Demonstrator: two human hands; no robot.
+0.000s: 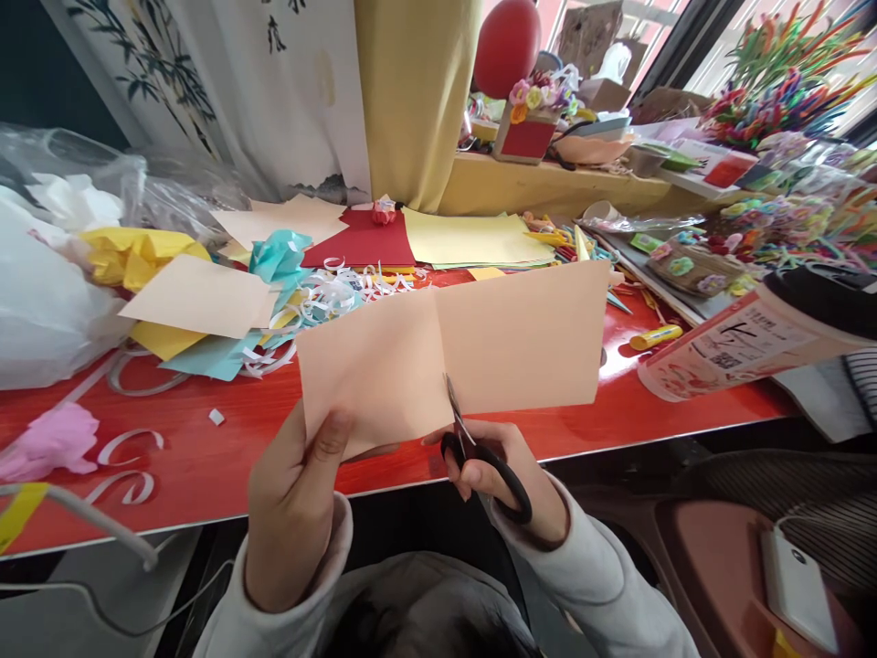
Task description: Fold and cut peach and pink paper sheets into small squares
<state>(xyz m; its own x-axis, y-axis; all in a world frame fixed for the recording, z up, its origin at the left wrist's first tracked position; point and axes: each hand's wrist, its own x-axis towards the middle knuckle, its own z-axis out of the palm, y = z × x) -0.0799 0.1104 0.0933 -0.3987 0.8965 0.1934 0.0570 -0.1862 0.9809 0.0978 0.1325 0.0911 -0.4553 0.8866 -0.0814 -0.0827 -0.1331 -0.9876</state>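
Observation:
My left hand (pixel 291 512) grips the lower left corner of a peach paper sheet (pixel 521 338), held up above the red table (pixel 206 448); its thumb lies on the front of the sheet. My right hand (pixel 507 480) has its fingers through the black handles of a pair of scissors (pixel 472 443). The blades point upward into the sheet's bottom edge, at the foot of a vertical crease or cut line running through the middle of the sheet.
Coloured paper sheets, white paper curls (pixel 335 292) and a crumpled teal scrap (pixel 278 254) lie at the table's back. A pink paper flower (pixel 51 439) lies at left, a printed paper cup (pixel 740 347) on its side at right, and plastic bags (pixel 47 274) far left.

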